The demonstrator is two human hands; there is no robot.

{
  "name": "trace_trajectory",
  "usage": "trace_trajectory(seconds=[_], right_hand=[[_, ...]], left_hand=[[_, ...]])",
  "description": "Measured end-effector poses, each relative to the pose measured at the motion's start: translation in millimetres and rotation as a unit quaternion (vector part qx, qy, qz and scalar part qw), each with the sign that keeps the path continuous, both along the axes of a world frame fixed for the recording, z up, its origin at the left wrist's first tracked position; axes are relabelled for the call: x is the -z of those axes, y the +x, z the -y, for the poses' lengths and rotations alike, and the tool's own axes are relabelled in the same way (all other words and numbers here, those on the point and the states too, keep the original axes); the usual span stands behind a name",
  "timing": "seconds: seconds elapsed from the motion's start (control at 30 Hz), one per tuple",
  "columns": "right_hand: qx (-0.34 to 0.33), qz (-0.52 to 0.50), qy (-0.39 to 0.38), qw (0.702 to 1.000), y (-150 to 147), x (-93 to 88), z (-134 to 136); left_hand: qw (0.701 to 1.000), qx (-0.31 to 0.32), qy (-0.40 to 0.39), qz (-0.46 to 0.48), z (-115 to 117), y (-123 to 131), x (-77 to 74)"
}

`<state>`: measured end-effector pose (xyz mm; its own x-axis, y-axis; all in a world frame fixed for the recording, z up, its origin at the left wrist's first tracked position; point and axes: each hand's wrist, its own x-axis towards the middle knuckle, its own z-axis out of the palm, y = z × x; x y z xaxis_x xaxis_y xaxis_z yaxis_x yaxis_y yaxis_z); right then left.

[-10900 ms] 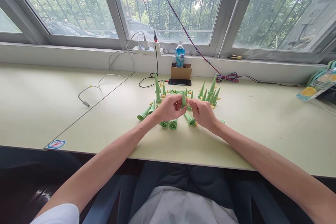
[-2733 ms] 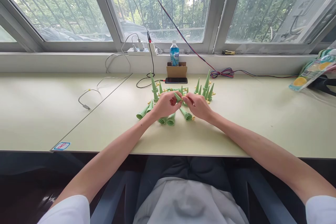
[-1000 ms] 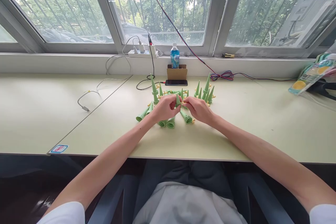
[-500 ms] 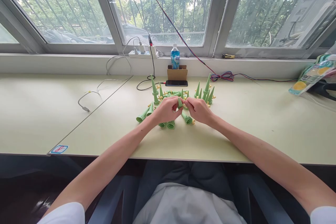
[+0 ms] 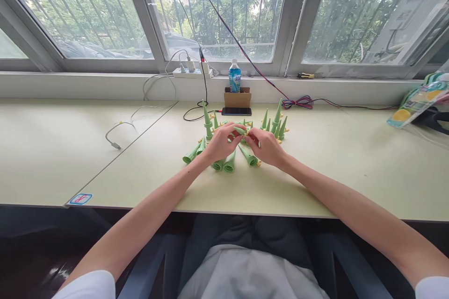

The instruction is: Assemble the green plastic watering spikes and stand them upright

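Over the pile, my left hand [image 5: 221, 144] is closed on a green plant watering spike [image 5: 239, 130], which lies tilted across its fingers. My right hand [image 5: 265, 146] meets it from the right, thumb and finger pinched at a small yellow valve [image 5: 246, 134] on the spike's end. Partly behind the fingers, the exact join is hard to see. Several green spikes with open threaded ends lie in front, among them one spike [image 5: 229, 162] below my left hand and another [image 5: 249, 157] below my right. More spikes stand upright at the left [image 5: 206, 121] and right [image 5: 277, 119].
Behind the pile, a phone [image 5: 236, 111] lies before a cardboard box [image 5: 237, 100] and a blue-labelled bottle [image 5: 235, 77]. A white cable [image 5: 114, 144] rests on the left tabletop. Coiled wires [image 5: 298, 102] and a plastic bag [image 5: 414, 107] are to the right.
The spike in my left hand has turned from pointing up to lying more sideways, and the yellow valve now shows between my hands. My left fingers have lifted slightly.
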<state>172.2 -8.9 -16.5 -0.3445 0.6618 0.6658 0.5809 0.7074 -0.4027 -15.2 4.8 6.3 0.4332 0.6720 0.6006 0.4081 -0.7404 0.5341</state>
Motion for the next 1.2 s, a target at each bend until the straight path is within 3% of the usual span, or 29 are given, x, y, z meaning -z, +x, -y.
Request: trace_trajectory(seconds=[0.67,1.2], right_hand=[[-0.028,0.042,0.055,0.997,3.8,4.7,-1.8],[-0.010,0.095,0.089,0.991,4.3,2.3,-0.6]], left_hand=[[0.995,0.049,-0.085,0.016,-6.5,-3.4,5.2],[0.996,0.054,-0.073,0.021,-7.0,-4.0,4.3]])
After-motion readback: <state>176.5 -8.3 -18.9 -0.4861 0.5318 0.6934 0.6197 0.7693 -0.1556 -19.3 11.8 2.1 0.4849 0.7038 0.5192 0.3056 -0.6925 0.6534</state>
